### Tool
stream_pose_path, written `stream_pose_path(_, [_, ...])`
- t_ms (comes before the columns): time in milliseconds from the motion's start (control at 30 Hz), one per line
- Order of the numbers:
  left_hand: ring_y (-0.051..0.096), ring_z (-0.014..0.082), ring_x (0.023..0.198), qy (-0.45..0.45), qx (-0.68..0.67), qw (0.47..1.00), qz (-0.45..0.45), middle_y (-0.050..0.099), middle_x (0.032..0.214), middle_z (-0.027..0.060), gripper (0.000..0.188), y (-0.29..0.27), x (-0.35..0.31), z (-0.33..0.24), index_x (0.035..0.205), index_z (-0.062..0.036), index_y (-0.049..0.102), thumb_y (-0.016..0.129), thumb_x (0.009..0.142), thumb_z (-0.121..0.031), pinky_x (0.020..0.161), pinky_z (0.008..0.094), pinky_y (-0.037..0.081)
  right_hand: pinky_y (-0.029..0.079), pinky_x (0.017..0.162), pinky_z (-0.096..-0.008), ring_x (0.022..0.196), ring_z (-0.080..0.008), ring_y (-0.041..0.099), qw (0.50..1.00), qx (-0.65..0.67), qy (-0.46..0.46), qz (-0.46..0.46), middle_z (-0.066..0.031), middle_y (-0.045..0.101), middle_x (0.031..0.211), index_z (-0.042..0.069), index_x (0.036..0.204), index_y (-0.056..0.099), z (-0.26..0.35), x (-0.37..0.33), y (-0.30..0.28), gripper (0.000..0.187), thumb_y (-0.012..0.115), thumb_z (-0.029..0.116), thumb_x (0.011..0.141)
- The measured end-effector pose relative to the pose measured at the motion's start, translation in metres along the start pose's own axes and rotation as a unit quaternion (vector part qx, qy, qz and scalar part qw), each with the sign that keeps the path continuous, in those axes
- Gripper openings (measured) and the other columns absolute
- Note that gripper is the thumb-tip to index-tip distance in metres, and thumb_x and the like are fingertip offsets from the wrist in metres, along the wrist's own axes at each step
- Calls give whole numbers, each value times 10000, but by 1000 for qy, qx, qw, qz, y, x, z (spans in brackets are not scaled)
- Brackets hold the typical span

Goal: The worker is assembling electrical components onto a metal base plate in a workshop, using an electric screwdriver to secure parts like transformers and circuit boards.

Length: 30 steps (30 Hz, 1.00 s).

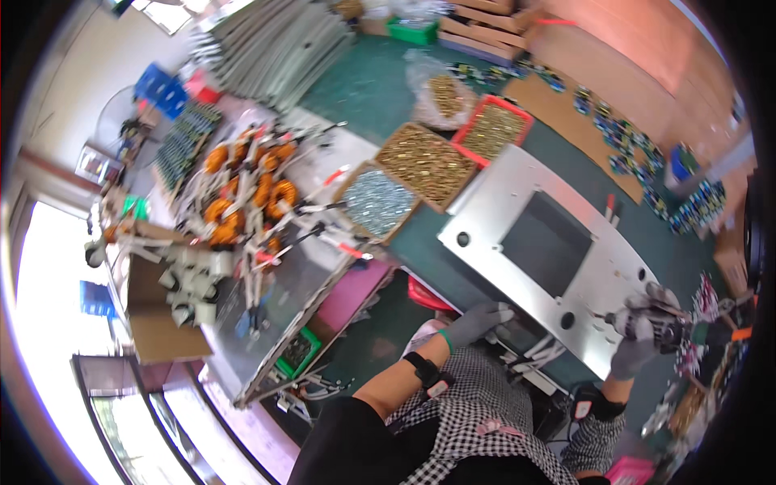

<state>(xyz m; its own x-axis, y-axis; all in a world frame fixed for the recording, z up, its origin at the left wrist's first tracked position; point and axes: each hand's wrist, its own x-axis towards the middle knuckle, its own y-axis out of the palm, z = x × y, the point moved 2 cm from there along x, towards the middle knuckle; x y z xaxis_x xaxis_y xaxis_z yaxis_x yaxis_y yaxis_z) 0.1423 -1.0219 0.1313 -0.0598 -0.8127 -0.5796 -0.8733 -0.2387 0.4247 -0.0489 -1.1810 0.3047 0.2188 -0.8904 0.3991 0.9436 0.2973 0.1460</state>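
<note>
A silver metal panel point(485, 212) with a large rectangular opening and several round holes lies slanted on the green-topped table in front of me. My left hand point(475, 325), in a grey glove, rests by the panel's near edge with its fingers stretched out and nothing seen in them. At the panel's right end, my gloved right hand point(634, 353) is closed round what looks like a power screwdriver point(672, 333), dark with a green and orange rear part. Its narrow end points left over the panel. Blur hides the finer details there.
Beyond the panel stand a box of silver screws point(377, 202), a box of brass-coloured pieces point(426, 164) and a red tray point(495, 129). Orange ring-shaped coils with wires point(259, 190) pile up at left. Cardboard point(566, 121) with small wired parts lies at far right.
</note>
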Motion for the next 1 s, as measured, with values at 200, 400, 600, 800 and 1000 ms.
stream_pose_path(200, [594,119,756,177,-172,871,-426,624,922,70,337,-137,-196,24,1106,-11,562,516,887,-261,578,218,449,426,536,-223,635,-132,514,999,-17,-20,48,-124,576,841,-43,1177,426,-17,18,-16,492,523,113,722])
stream_pose_path(400, [591,126,620,314,-168,561,-747,619,810,91,260,-231,-380,103,1015,-22,584,546,889,-247,474,219,458,475,605,-273,742,-164,554,995,-11,-35,91,-143,585,979,-20,1220,414,-34,40,-36,504,538,52,736])
stream_pose_path(600, [558,297,985,17,166,380,-910,577,1074,148,405,-318,-482,114,1170,-63,541,615,792,-190,852,386,452,354,439,-245,461,-122,427,978,132,54,153,-125,552,949,26,1146,440,-7,46,-49,274,468,139,898])
stream_pose_path(800, [366,317,1256,-277,477,260,-792,381,1367,116,602,-388,-542,88,1342,-177,387,587,775,-136,1025,422,329,344,432,-230,458,-80,420,999,1,23,47,-87,561,883,5,1227,453,1,4,-56,384,506,144,873])
stream_pose_path(1000, [433,319,1156,-396,574,368,-615,446,1276,99,567,-423,-551,85,1290,-209,453,623,751,-175,949,409,388,355,437,-236,467,-93,430,989,37,117,78,-57,548,852,-8,1220,458,23,-32,5,426,526,201,855])
